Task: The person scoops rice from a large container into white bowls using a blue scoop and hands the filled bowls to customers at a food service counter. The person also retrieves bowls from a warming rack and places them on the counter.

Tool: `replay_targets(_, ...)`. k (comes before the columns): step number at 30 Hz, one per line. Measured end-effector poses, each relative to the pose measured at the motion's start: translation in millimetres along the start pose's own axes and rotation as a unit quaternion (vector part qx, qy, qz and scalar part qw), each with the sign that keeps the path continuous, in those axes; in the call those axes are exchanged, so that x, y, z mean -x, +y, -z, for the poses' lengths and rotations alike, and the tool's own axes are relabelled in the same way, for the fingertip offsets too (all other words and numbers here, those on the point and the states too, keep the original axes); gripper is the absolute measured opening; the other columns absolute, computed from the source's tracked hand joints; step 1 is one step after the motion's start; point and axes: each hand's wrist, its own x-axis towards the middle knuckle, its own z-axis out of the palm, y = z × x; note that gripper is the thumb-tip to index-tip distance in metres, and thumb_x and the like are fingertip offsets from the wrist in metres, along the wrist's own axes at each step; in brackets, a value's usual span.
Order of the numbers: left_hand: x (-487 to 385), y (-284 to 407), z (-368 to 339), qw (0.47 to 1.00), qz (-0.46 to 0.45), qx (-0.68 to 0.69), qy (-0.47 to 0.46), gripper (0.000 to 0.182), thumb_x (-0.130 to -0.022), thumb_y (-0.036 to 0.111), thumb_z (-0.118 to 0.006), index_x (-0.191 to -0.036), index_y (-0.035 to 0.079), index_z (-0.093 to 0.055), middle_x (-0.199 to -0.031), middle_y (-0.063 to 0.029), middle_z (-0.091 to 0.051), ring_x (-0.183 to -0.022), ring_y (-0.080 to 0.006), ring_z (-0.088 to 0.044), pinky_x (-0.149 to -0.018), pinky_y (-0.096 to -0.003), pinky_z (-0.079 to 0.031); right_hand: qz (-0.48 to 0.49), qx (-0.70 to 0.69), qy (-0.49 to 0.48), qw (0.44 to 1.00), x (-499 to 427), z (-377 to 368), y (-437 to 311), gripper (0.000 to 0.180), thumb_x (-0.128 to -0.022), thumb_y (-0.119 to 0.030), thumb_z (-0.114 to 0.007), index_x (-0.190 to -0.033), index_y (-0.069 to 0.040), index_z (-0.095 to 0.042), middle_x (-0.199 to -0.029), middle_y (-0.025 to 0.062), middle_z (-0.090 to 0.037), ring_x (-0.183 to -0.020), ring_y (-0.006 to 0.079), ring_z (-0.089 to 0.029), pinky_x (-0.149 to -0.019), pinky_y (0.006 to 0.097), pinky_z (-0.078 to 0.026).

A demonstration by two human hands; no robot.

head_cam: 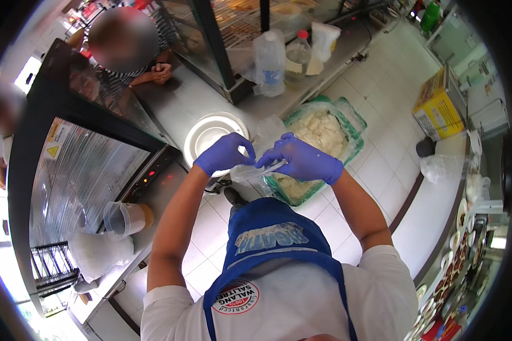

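Note:
Both my hands wear purple-blue disposable gloves and are close together in front of my apron. My left hand [222,154] pinches the edge of a thin clear plastic bag [248,174] between thumb and fingertips. My right hand [309,158] grips the same bag from the other side, its fingers bent over the film. A white round basin [189,147] is on the metal counter just beyond my left hand. Below my right hand stands a green tub [358,147] lined with clear plastic, holding a pale, lumpy food mass [318,128]. My right hand hides part of it.
Glass display warmers [89,183] flank the metal counter [170,91]. Bottles [269,64] stand at its edge. A clear plastic pitcher [121,219] and a bundle of plastic bags [100,253] lie left. A person [128,55] leans across the counter. A yellow box [439,104] sits right.

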Motion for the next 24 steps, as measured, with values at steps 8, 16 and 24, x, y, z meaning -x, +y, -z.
replay_targets(8, -22, -1, -89, 0.973, -0.045, -0.202, 0.102, 0.019, -0.075, 0.003, -0.060, -0.085, 0.010, -0.074, -0.083, -0.0163, -0.069, -0.088, -0.0377, -0.065, -0.074, -0.0481, -0.052, -0.187, 0.116, 0.010, 0.975, 71, -28, 34, 0.040, -0.098, -0.045, -0.058, -0.094, -0.010, -0.076, -0.089, 0.0102, -0.073, -0.086, 0.0302, -0.067, -0.089, 0.0431, -0.041)
replay_targets(16, -57, -55, -236, 0.985, -0.032, 0.091, -0.141, 0.037, -0.084, 0.025, -0.080, -0.114, 0.005, -0.072, -0.106, -0.0148, -0.072, -0.102, -0.0285, -0.069, -0.084, -0.0386, -0.055, -0.304, 0.054, 0.102, 0.946, 115, -112, 70, 0.035, -0.093, -0.041, -0.063, -0.082, -0.010, -0.076, -0.084, 0.0122, -0.071, -0.082, 0.0334, -0.068, -0.083, 0.0489, -0.046)
replay_targets(24, -51, -17, -205, 0.969, -0.114, -0.041, 0.215, 0.033, -0.075, -0.007, -0.061, -0.105, 0.008, -0.064, -0.115, -0.0154, -0.059, -0.101, -0.0386, -0.063, -0.080, -0.0454, -0.054, -0.380, 0.152, 0.315, 0.856, 121, -154, 81, 0.022, -0.094, -0.014, -0.058, -0.110, -0.008, -0.071, -0.094, 0.0166, -0.066, -0.080, 0.0337, -0.068, -0.068, 0.0464, -0.053)
